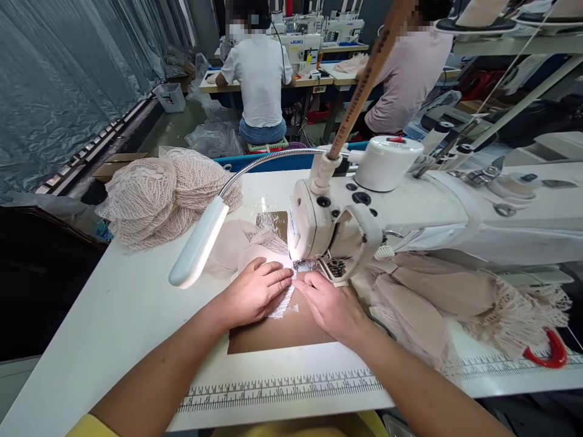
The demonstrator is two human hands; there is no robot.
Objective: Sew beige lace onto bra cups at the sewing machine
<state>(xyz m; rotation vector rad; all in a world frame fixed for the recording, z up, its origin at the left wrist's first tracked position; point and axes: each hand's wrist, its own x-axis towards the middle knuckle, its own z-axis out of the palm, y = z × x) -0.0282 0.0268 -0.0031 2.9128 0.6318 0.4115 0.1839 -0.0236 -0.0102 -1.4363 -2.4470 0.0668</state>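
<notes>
A sewing machine (314,224) stands over the table, its presser foot (301,266) lowered near a piece of beige lace fabric (285,305). My left hand (257,291) lies over this fabric just left of the foot, fingers together and pressing it down. On the other side my right hand (334,306) is closed, thumb and index finger at the fabric's edge close to the needle area. The hands nearly meet at the fingertips. Part of the lace shows below my left fingers; the rest is hidden under the hand. Smooth beige cup-shaped fabric (248,258) spreads behind my left hand.
A stack of lace pieces (168,194) sits at the back left. A lamp (200,243) on a bendy neck hangs over the table. Beige lace garments (437,291) lie at right, beside a red-handled tool (551,351). A printed ruler (282,388) runs along the front edge. Two people sit ahead.
</notes>
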